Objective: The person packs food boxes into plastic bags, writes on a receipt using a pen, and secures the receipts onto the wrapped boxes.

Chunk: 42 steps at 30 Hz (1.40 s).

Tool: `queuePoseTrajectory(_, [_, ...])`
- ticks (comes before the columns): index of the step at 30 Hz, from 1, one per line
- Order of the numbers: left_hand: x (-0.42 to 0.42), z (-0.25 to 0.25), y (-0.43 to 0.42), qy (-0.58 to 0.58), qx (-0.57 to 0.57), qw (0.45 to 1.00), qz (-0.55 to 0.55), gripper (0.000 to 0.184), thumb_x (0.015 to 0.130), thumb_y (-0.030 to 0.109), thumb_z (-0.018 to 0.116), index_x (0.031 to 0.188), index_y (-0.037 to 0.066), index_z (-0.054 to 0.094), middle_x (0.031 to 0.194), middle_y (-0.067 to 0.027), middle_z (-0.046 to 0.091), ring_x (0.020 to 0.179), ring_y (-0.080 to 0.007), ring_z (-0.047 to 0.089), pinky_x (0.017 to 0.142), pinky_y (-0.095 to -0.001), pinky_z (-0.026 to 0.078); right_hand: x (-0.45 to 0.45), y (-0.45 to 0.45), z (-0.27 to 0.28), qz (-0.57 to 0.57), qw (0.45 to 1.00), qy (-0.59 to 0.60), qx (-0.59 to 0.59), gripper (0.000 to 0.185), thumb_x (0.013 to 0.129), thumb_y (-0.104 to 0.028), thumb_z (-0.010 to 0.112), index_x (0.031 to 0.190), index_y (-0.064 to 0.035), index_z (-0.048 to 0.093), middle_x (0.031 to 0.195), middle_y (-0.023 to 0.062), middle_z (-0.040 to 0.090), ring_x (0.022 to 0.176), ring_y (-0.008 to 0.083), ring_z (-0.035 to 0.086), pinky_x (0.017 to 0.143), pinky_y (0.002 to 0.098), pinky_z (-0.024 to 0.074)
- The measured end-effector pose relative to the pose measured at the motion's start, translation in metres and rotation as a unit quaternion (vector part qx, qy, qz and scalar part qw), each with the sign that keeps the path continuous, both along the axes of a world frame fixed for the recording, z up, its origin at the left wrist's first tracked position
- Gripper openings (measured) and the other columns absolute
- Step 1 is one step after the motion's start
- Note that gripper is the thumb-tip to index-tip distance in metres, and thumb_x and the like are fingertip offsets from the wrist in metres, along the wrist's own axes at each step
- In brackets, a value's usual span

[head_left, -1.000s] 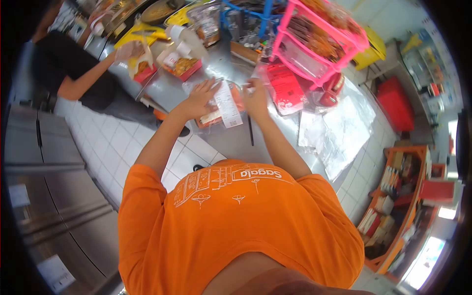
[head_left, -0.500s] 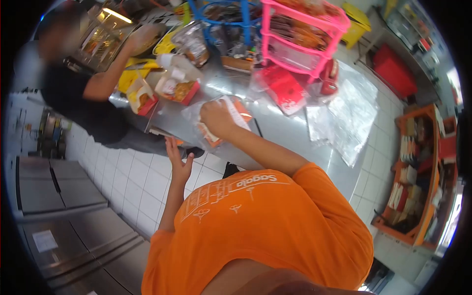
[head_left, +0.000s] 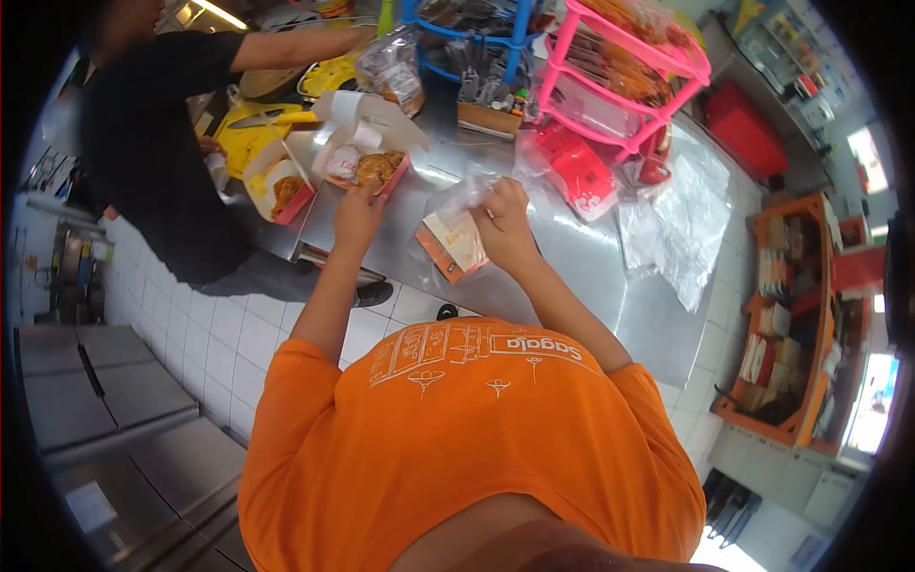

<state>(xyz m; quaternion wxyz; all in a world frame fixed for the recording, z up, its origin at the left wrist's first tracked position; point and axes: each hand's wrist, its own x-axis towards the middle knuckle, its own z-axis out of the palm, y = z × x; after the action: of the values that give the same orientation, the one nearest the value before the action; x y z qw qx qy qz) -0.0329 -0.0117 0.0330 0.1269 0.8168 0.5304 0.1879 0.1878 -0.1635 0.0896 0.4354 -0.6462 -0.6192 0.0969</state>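
My left hand [head_left: 356,217] is closed at the near edge of an open cardboard food box [head_left: 396,181], its fingertips partly hidden against the wall. Inside the box are fried chicken [head_left: 378,169] and a white paper-wrapped bundle [head_left: 343,162]. My right hand [head_left: 502,221] pinches the top of a clear plastic bag [head_left: 464,197] lying on the steel table. Orange-and-white paper packets [head_left: 454,240] show through that bag. Left of my left hand stands a second open food box [head_left: 297,205], also with fried chicken [head_left: 285,194] in it.
A co-worker in a black shirt [head_left: 157,162] stands at the left, one arm [head_left: 300,46] across the table's far side. A knife [head_left: 253,120] lies on yellow material. Blue [head_left: 519,57] and pink racks [head_left: 624,81] stand behind, with red packets [head_left: 577,172] and plastic sheets [head_left: 677,219] at right.
My left hand has risen from beside the table edge to the food box. My right hand has shifted right, onto the bag's top, uncovering the packets. The co-worker's arm now stretches farther right.
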Motion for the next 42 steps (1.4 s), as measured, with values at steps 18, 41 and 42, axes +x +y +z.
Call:
queuePoseTrajectory(18, [0.055, -0.03, -0.062, -0.065, 0.034, 0.978, -0.193, 0.015, 0.084, 0.019, 0.061, 0.081, 0.005, 0.064, 0.081, -0.0132, 0.064, 0.072, -0.032, 0.062, 0.065, -0.042, 0.049, 0.275, -0.143, 0.093, -0.273, 0.953, -0.035, 0.129, 0.018, 0.094, -0.01, 0.052, 0.104, -0.0003, 0.063, 0.095, 0.0083, 0.06, 0.086, 0.0193, 0.055, 0.078, 0.0301, 0.0422])
queuePoseTrajectory(41, [0.108, 0.028, -0.054, -0.392, -0.098, 0.914, -0.037, 0.031, 0.085, 0.014, 0.07, 0.104, -0.001, 0.05, 0.092, -0.0125, 0.064, 0.086, -0.0155, 0.061, 0.073, -0.027, 0.048, 0.308, -0.287, -0.047, -0.534, 0.825, 0.135, 0.127, 0.036, 0.09, -0.018, 0.055, 0.121, -0.0008, 0.055, 0.12, 0.0163, 0.056, 0.103, 0.0275, 0.056, 0.09, 0.0375, 0.0438])
queuePoseTrajectory(42, [0.104, 0.031, -0.06, -0.403, -0.081, 0.91, -0.048, 0.028, 0.086, 0.011, 0.068, 0.104, -0.001, 0.05, 0.093, -0.0119, 0.064, 0.087, -0.0145, 0.061, 0.074, -0.0267, 0.048, 0.309, -0.303, -0.051, -0.551, 0.819, 0.138, 0.078, 0.034, 0.09, -0.018, 0.055, 0.119, -0.0004, 0.056, 0.118, 0.0162, 0.057, 0.101, 0.0273, 0.057, 0.089, 0.0372, 0.0446])
